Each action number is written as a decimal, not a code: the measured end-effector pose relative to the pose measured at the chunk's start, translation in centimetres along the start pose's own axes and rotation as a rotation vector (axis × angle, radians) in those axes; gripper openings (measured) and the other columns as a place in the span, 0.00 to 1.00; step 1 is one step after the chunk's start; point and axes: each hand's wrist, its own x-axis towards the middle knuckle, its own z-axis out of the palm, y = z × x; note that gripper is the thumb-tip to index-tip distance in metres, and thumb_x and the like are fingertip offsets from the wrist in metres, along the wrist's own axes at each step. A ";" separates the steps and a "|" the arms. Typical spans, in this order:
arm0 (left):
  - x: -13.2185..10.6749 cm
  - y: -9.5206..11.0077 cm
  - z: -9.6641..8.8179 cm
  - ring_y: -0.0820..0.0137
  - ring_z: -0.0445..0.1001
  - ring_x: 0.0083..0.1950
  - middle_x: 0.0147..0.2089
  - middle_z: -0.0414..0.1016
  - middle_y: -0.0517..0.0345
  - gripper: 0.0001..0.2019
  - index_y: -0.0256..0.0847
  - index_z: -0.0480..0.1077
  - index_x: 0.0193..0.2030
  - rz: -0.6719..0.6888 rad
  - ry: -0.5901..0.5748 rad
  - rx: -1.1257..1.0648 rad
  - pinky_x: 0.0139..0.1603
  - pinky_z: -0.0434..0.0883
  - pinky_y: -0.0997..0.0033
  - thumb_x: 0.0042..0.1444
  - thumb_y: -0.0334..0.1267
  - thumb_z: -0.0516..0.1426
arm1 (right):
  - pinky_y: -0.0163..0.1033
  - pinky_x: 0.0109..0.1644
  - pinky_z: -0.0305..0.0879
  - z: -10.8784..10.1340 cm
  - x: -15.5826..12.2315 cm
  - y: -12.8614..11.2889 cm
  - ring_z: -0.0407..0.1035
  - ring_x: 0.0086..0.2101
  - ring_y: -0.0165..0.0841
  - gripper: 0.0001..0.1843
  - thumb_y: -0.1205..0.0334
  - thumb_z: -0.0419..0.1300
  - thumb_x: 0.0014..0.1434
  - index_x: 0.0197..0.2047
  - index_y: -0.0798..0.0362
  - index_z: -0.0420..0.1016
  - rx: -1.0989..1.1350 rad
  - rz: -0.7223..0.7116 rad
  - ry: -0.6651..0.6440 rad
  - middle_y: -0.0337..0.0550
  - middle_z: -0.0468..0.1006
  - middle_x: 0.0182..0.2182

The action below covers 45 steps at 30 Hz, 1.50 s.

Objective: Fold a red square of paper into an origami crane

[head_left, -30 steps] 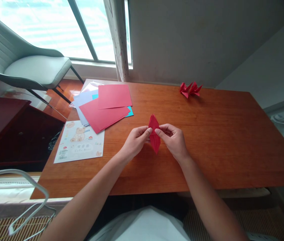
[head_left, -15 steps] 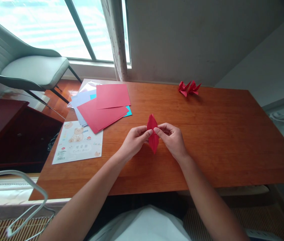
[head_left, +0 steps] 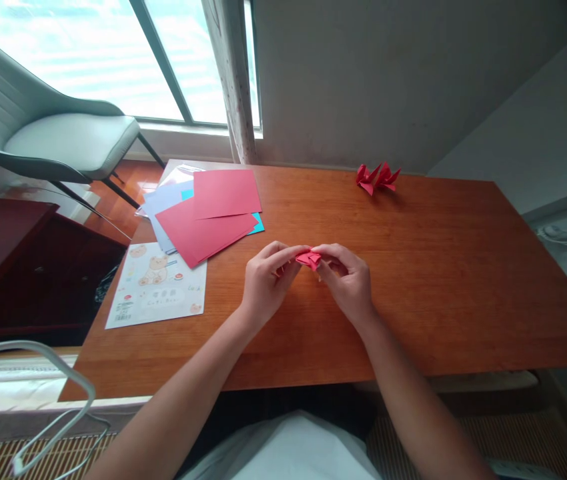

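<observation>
A small piece of folded red paper (head_left: 308, 259) is pinched between my two hands above the middle of the table. My left hand (head_left: 269, 275) grips its left side, fingers on the far edge and thumb below. On its right side my right hand (head_left: 347, 275) pinches it between thumb and fingers. I see the paper nearly end-on, so its layers look short and bunched, and parts of it are hidden behind my fingers. Two finished-looking red origami figures (head_left: 377, 179) stand close together at the table's far edge.
Red paper sheets (head_left: 226, 193) lie at the table's left, over pale and blue sheets. In front of them lies a white sheet with a printed bear (head_left: 156, 287). The wooden table (head_left: 438, 280) meets the wall at the back. A chair (head_left: 73, 143) stands beyond its left end.
The folded paper was upright, a long diamond with its points away from and toward me. It is now tipped and looks much shorter. Both hands have turned with it.
</observation>
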 end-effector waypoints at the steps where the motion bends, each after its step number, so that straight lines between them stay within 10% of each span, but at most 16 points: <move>1: -0.1 0.0 -0.1 0.75 0.70 0.34 0.38 0.73 0.56 0.13 0.44 0.77 0.53 0.022 -0.001 0.002 0.34 0.69 0.77 0.65 0.35 0.56 | 0.38 0.35 0.72 0.0 0.0 0.0 0.76 0.37 0.36 0.11 0.51 0.65 0.59 0.42 0.45 0.80 0.001 -0.012 -0.005 0.43 0.81 0.40; 16: 0.2 0.6 -0.1 0.75 0.75 0.37 0.45 0.78 0.52 0.09 0.41 0.77 0.48 0.122 0.080 0.000 0.40 0.74 0.75 0.63 0.34 0.59 | 0.43 0.46 0.74 -0.3 0.2 -0.2 0.74 0.49 0.41 0.09 0.55 0.67 0.56 0.42 0.43 0.81 0.011 -0.080 -0.004 0.44 0.80 0.46; 45: 0.1 1.1 -0.3 0.74 0.77 0.37 0.44 0.79 0.52 0.03 0.39 0.76 0.40 0.092 0.095 -0.101 0.39 0.74 0.75 0.59 0.31 0.61 | 0.41 0.38 0.74 -0.5 0.0 -0.5 0.75 0.40 0.37 0.04 0.56 0.68 0.56 0.34 0.46 0.80 -0.023 -0.139 0.058 0.44 0.80 0.40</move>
